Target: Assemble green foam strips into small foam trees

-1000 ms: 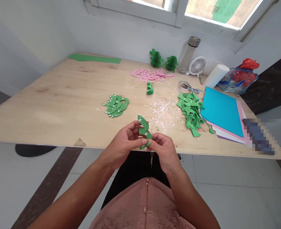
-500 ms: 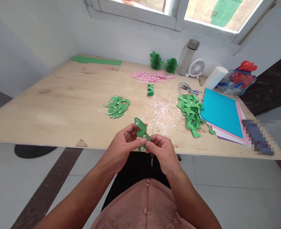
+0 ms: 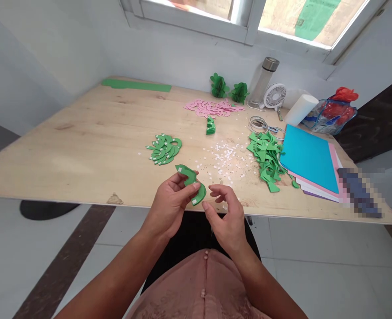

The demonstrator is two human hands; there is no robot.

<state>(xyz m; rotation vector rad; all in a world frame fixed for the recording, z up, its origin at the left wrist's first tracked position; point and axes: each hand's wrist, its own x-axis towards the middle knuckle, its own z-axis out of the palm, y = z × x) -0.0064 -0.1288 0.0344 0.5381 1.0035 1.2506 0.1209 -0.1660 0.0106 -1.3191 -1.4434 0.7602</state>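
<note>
My left hand (image 3: 172, 204) grips a curved green paper cutout (image 3: 200, 195) with small white patches on it, near the table's front edge. Just right of the cutout, my right hand (image 3: 225, 212) has its thumb and fingers apart and nothing between them. A pile of similar green cutouts with white patches (image 3: 164, 149) lies beyond my left hand. Farther back is a small green stack (image 3: 210, 126). Tiny white paper bits (image 3: 227, 153) are scattered on the wood beyond my right hand.
On the table (image 3: 83, 133) are green scraps (image 3: 267, 159), pink cutouts (image 3: 212, 107), scissors (image 3: 271, 128), coloured sheets (image 3: 311, 157), a white roll (image 3: 301, 109), a small fan (image 3: 275, 96), a bottle (image 3: 264, 82) and two green paper figures (image 3: 219, 86) by the wall.
My right hand has let go of the green cutout and its fingers have spread. My left hand has turned the cutout, whose upper end now points farther left.
</note>
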